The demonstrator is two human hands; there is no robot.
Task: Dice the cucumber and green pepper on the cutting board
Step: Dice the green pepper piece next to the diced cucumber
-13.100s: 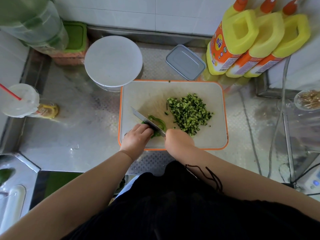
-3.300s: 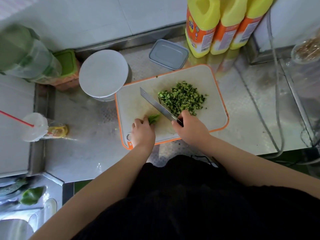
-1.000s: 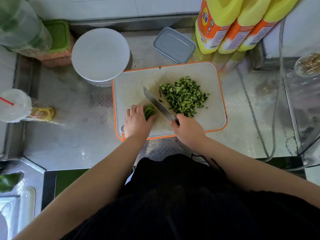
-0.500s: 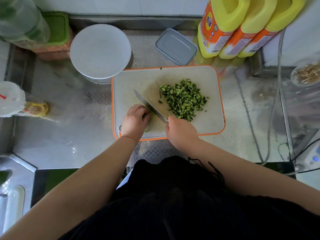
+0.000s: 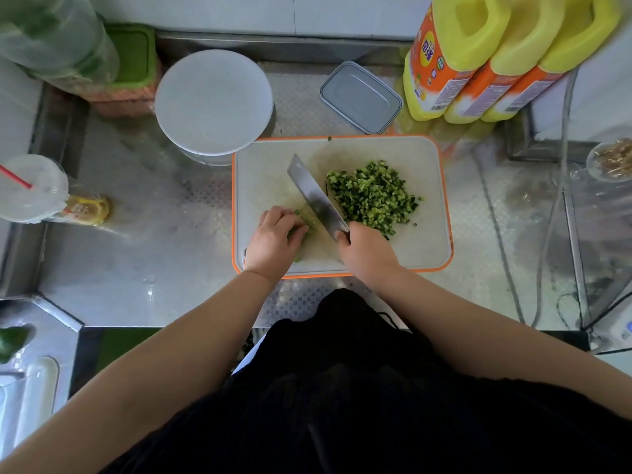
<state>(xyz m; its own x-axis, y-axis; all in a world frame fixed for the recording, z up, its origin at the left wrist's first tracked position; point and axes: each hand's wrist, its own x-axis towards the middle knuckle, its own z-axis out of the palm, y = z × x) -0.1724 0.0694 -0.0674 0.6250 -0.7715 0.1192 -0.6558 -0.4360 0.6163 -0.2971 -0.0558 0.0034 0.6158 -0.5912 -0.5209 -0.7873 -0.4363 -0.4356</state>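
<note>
The green pepper [image 5: 305, 223] lies near the front left of the cutting board [image 5: 424, 248], mostly covered by the left hand [image 5: 275, 239], whose curled fingers press down on it and pin it in place; only a pale green edge shows past the fingertips. Just to its right the knife [image 5: 316, 198] slants across the board, tip pointing away and to the left, the flat of the blade close beside the pepper. The right hand [image 5: 367, 253] is clenched around the knife's handle at the near end of the blade. Whether the edge touches the pepper I cannot tell.

On the right half of the board sits a loose heap of diced cucumber [image 5: 372, 198], small dark-skinned cubes, well apart from the left hand and just beyond the blade's right side. The board is white with an orange rim and rests on a steel counter [image 5: 154, 254].

Behind the board stands a round white lid [image 5: 213, 102] over a container, and to its right a grey rectangular box [image 5: 361, 97]. Three yellow bottles [image 5: 478, 59] with orange labels lean in the far right corner. At the far left is a lidded drink cup [image 5: 32, 188] with a red straw.
</note>
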